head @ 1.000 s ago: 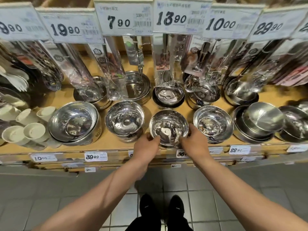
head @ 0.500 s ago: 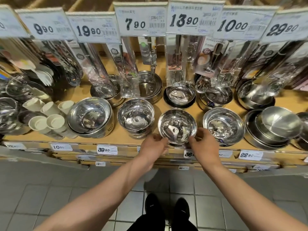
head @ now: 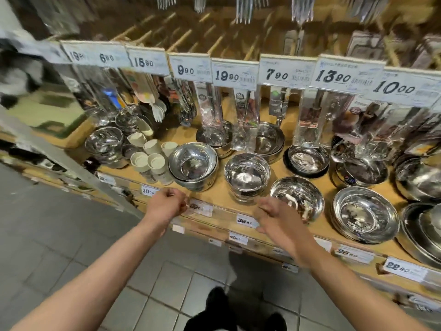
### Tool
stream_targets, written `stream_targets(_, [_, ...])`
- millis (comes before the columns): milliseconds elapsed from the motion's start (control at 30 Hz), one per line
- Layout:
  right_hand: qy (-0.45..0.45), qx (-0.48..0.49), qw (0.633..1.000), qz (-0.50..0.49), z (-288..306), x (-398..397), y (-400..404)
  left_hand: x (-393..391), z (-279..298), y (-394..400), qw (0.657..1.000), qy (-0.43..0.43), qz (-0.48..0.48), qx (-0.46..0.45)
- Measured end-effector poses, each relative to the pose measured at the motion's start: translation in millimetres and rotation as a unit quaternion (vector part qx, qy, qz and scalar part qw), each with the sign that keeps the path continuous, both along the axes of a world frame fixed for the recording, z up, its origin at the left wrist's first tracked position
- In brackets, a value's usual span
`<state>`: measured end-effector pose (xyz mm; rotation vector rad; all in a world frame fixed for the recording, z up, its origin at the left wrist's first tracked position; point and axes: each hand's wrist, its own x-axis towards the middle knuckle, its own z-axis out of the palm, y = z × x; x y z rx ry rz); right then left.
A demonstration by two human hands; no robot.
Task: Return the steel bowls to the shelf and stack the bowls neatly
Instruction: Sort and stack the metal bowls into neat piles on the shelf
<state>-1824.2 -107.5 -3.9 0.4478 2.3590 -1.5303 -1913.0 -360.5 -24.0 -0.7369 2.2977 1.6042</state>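
Steel round bowls (head: 297, 198) crowd the wooden shelf (head: 222, 194) edge. Left hand (head: 165, 205) loosely curled, right hand (head: 278, 217) relaxed, both empty, before tag "39.90" (head: 245, 221).

Your wooden shelf (head: 216, 191) runs from centre left down to the lower right of the frame. On it, from left to right, stand white cups (head: 152, 158), a stack of steel bowls (head: 193, 164), a deep bowl (head: 247, 175), a single bowl (head: 297, 198) and shallow bowls (head: 365, 215) at the right.
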Motion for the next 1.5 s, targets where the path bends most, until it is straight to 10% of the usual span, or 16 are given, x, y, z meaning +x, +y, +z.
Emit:
stream_targets(700, [-0.045,0.026,0.995,-0.08,-38,-87,-119,-110,-6,-22,0.949,-0.103,-0.237,-0.183])
stream_targets(1500, [-0.078,-0.066,0.988,-0.116,-37,-96,-127,-118,0,-24,0.989,-0.098,-0.101,0.055])
